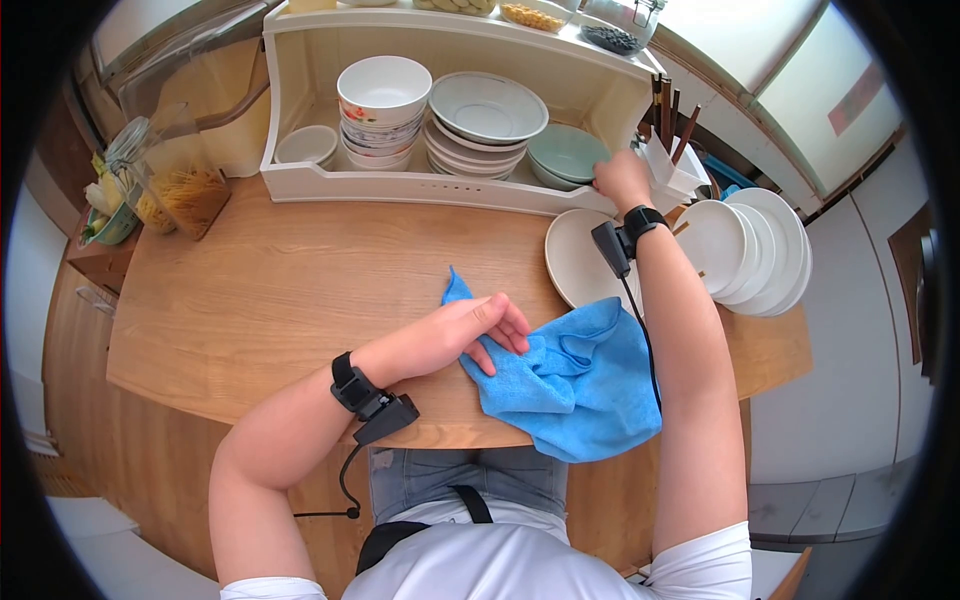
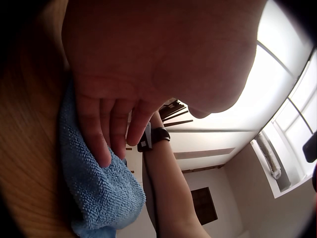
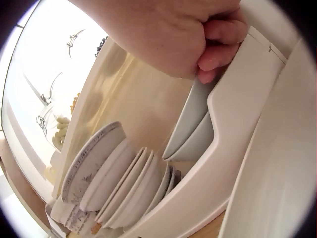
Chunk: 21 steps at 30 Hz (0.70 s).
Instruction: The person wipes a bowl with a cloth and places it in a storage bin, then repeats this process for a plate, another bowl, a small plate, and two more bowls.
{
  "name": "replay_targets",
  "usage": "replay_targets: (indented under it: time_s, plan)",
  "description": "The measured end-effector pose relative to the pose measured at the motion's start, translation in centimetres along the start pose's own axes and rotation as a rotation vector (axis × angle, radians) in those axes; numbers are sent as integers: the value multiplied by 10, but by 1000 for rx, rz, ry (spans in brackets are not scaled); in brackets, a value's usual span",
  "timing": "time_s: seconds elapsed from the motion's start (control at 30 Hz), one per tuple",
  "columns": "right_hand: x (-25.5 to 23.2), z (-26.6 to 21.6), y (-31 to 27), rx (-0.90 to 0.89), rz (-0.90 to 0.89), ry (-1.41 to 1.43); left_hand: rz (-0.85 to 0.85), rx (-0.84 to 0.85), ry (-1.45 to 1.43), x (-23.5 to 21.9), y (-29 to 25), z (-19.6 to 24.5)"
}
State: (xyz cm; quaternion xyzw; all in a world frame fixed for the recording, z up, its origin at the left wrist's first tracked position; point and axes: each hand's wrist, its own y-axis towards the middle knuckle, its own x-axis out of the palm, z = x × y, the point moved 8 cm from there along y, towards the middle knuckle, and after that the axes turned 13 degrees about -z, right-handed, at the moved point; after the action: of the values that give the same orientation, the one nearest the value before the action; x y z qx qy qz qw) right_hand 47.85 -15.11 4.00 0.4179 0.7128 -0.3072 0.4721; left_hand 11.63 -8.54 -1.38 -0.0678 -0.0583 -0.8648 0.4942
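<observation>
My right hand (image 1: 625, 180) is at the right end of the cream dish rack (image 1: 420, 190), its curled fingers pinching the rim of the upper pale green bowl (image 1: 565, 150). In the right wrist view, that bowl (image 3: 186, 116) lies over a second one (image 3: 194, 138), and the fingertips are bent down at its edge. Over the table's near half, my left hand (image 1: 450, 338) has its fingers loosely extended against a crumpled blue cloth (image 1: 570, 390). The left wrist view shows these fingers lying along the fold of the cloth (image 2: 101, 193) without curling round it.
Inside the rack stand stacked patterned bowls (image 1: 385, 85) and stacked plates (image 1: 488, 105). A white plate (image 1: 575, 260) lies under my right wrist. More white plates (image 1: 780, 250) lean at the right, near a chopstick holder (image 1: 675, 170). A pasta container (image 1: 185, 190) stands at the left.
</observation>
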Motion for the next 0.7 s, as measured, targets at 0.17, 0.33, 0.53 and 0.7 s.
replay_targets:
  time_s: [0.17, 0.33, 0.53, 0.7]
  plan:
    - [-9, -14, -11, -33, 369, -247, -9, -9, -4, 0, 0, -1]
    - [-9, -27, -19, 76, -56, -251, -10, -7, 3, 1, 0, 1]
    - [-13, -63, -65, -149, 215, -317, -20, -9, 12, -2, 1, -4]
    - [8, -79, -175, -523, -6, -156, 5, -19, 15, -3, 0, -5]
